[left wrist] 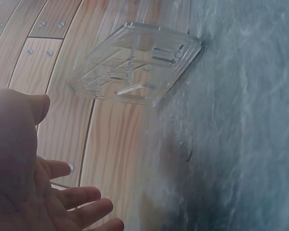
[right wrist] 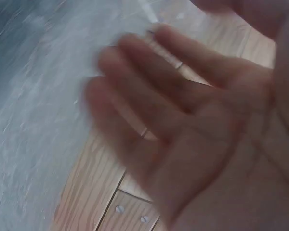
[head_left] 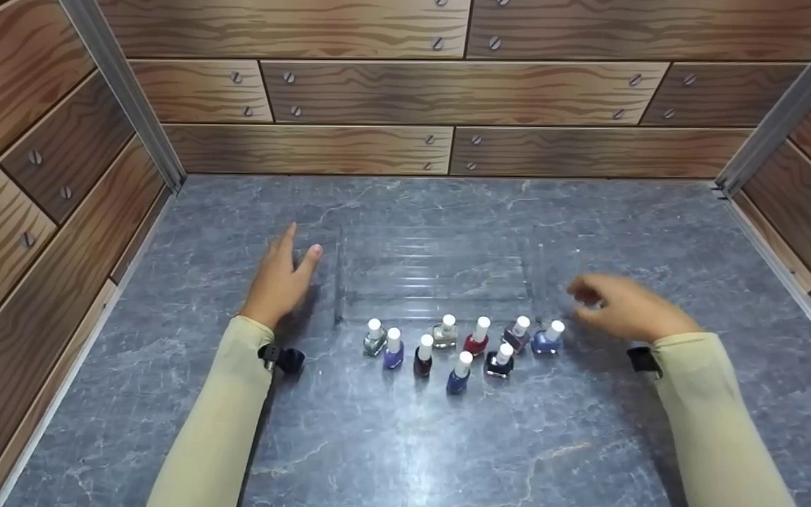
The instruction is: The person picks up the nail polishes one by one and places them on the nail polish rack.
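A clear plastic organizer (head_left: 441, 271) with ridged tiers lies on the grey table. My left hand (head_left: 280, 278) is just left of it, fingers extended and thumb apart, with nothing in the grasp. In the left wrist view the organizer's stepped end panel (left wrist: 135, 65) stands beyond that hand (left wrist: 43, 178). To the right of the organizer, my right hand (head_left: 624, 306) has loosely bent fingers and holds nothing; its bare palm (right wrist: 207, 139) shows in the right wrist view. Several white-capped nail polish bottles stand in front of the organizer, among them a light blue bottle (head_left: 548, 339) nearest my right hand.
The other nail polish bottles include a red one (head_left: 476, 341), a purple one (head_left: 393, 353) and a dark blue one (head_left: 458, 380) closest to me. Wood-patterned walls (head_left: 356, 91) enclose the marbled tabletop (head_left: 377, 451) at the back and both sides.
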Demonstrator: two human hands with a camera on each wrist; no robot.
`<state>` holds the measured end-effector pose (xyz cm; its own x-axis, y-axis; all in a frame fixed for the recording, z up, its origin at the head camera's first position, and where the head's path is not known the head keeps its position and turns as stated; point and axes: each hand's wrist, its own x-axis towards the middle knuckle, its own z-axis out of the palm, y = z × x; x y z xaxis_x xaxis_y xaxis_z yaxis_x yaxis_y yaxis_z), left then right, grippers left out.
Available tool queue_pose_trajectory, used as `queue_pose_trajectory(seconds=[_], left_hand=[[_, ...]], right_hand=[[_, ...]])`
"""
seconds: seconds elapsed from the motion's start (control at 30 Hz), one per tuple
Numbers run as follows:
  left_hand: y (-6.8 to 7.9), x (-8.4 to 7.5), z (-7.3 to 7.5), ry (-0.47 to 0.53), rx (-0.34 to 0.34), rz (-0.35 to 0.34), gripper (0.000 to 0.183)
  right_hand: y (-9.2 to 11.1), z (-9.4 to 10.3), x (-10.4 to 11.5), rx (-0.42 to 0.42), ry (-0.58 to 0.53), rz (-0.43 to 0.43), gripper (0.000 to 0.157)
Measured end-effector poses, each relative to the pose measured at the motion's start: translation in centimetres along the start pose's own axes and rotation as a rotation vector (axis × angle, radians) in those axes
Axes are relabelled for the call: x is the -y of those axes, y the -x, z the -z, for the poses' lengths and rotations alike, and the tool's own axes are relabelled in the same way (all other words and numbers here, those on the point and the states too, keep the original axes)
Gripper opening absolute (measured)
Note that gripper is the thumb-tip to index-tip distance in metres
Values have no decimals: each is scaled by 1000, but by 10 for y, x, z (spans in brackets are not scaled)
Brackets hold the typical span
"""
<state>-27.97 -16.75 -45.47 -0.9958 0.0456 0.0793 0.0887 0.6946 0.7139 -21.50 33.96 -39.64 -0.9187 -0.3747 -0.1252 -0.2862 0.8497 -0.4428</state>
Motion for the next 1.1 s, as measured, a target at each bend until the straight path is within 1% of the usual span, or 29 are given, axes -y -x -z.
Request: queue_pose_trajectory(seconds=[0.07, 0.13, 0.23, 0.37, 0.5, 0.6, 0.7, 0.8, 0.93, 1.1], left_hand=[[-2, 0, -1, 22, 12, 7, 79], [-5, 1, -2, 54, 25, 16, 79], [-7, 2, -1, 134, 43, 37, 81], [-9, 2, -1, 309, 69, 86, 82], [-10, -1, -1, 498, 87, 127, 78], [-10, -1, -1, 584, 94, 149, 72], [-10, 0, -2, 599, 110, 158, 67], [-12, -2, -5, 589, 132, 152, 64], [-17, -9, -11, 594, 151, 136, 62], [-18, -17, -17, 582, 152, 123, 57]], right_hand=[[2, 4, 6, 48, 7, 0, 44], [3, 7, 12, 76, 13, 4, 47], [2, 10, 18, 103, 7, 21, 46], [-3, 8, 21, 155, -9, 39, 42], [-10, 4, 19, 184, -27, 71, 35], [-14, -2, 18, 199, -47, 97, 32], [-17, -8, 18, 227, -68, 101, 30], [-18, -14, 16, 233, -54, 97, 27], [-17, -19, 13, 214, -39, 124, 23], [-16, -19, 7, 187, -66, 179, 17]])
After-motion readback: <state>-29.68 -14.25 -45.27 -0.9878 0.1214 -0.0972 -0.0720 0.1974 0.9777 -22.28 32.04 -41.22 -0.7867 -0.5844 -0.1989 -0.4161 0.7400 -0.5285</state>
